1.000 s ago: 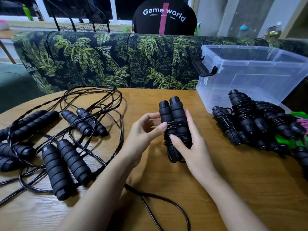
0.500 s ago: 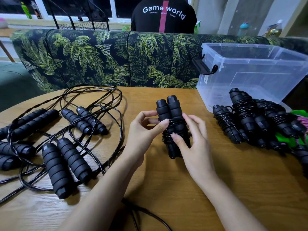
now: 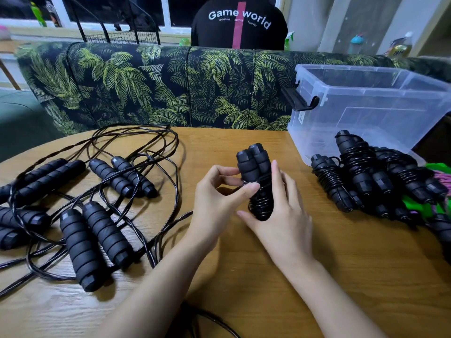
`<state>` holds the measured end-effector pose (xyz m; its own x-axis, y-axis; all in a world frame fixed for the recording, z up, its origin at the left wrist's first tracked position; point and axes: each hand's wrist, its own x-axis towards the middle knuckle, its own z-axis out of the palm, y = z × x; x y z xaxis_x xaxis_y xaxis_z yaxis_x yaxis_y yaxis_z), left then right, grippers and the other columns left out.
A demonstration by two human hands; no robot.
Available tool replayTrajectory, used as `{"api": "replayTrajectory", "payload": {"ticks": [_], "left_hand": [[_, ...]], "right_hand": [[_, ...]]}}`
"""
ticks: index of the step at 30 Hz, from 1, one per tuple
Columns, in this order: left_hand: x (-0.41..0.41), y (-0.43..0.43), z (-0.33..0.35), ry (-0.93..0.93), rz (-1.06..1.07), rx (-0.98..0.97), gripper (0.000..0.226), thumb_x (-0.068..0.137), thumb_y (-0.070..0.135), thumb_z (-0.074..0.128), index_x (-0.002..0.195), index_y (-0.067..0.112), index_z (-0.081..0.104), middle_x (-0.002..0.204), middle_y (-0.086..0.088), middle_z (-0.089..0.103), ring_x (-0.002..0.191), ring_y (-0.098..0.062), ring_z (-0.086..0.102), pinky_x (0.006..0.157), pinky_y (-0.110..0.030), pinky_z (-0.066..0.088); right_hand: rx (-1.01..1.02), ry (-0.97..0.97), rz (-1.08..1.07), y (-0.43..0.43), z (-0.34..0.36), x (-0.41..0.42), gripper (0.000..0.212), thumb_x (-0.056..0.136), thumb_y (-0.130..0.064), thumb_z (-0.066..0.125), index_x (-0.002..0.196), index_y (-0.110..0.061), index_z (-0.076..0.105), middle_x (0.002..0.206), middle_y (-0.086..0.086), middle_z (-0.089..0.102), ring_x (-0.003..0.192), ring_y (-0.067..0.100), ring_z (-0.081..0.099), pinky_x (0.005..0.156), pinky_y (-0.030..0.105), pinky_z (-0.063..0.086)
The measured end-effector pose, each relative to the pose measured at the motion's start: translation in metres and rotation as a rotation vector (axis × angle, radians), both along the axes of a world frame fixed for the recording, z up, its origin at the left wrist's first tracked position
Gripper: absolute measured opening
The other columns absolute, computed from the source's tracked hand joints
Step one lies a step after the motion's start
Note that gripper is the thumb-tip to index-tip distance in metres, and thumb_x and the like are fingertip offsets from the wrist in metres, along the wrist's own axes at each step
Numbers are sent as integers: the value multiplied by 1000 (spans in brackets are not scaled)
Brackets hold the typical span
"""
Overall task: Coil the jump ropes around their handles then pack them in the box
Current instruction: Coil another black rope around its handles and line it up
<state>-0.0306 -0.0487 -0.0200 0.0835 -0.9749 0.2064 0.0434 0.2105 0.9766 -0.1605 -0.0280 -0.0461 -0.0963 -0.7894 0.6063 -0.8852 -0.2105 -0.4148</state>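
Right now, at the centre of the frame, a pair of black foam handles stands nearly upright just above the wooden table. Its lower half is wound with black cord. The right hand wraps round this bundle from behind, with the thumb under the lower end and the fingers up the far side. The left hand pinches the cord between thumb and forefinger against the left side of the handles. Both hands are close together on this one rope.

Across the left of the frame lie loose jump ropes, their cords tangled in loops on the table. At the right, a heap of coiled ropes rests on the table just in front of the clear plastic box at the upper right. A leaf-print sofa runs behind the table, and a person in a black shirt is beyond it.
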Motion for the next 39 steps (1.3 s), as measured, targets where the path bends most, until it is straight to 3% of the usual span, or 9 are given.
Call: {"api": "replayTrajectory", "payload": {"ticks": [4,10,14,17,24,29,33,36,39], "left_hand": [[-1,1,1,-12,-47,-23,31,75,9,83,100,9,65,79,-1,68,74,-10,67,68,-21,53],[3,-2,-1,-20,-89,-47,21,82,12,78,100,18,69,90,-9,70,77,-23,67,78,-41,55],[6,-4,-2,20,-128,-26,20,80,22,77,98,25,71,96,-5,69,85,-16,65,85,-34,54],[8,-4,-1,51,-140,16,30,77,27,77,105,22,67,105,-7,69,93,-16,66,87,-30,54],[12,-6,4,75,-368,196,61,81,30,66,139,21,49,120,2,71,116,-9,63,90,-17,48],[12,-5,2,121,-340,211,54,81,29,68,133,19,56,114,-1,73,113,-11,65,95,-23,47],[8,-5,1,163,-225,209,55,74,32,75,125,22,61,113,-11,72,100,-12,68,84,-22,49],[7,-5,0,161,-167,212,58,69,31,84,122,24,62,114,-17,69,96,-12,68,75,-17,49],[10,-5,3,182,-170,203,58,66,28,79,121,19,63,107,-17,72,90,-12,69,76,-20,50]], "right_hand": [[24,-60,-12,-2,-2,-5,103,64,-53,78,151,-18,35,138,1,56,113,29,63,64,41,54],[31,-213,92,-4,-1,-11,90,74,-39,81,151,-25,36,142,-5,53,116,20,60,76,37,52],[4,-295,186,-3,4,-15,80,79,-31,79,149,-30,39,146,-12,48,119,8,54,87,36,51],[-7,-320,260,-2,4,-15,71,83,-34,72,147,-35,41,144,-12,50,118,9,58,90,35,52],[11,-527,474,0,6,-11,63,86,-5,71,137,-34,49,142,-12,51,124,-13,47,98,5,34],[86,-598,546,1,7,-6,54,90,-23,63,139,-38,47,149,-9,47,138,-2,38,111,15,31],[93,-289,374,4,7,-6,72,80,-59,59,146,-51,30,152,-27,32,131,-11,38,98,9,38],[95,-169,318,3,4,-4,90,75,-57,65,151,-45,17,149,-28,30,120,0,48,88,29,53],[78,-348,400,-2,1,-8,85,80,-47,72,152,-38,28,147,-26,39,126,-7,46,99,21,45]]}}
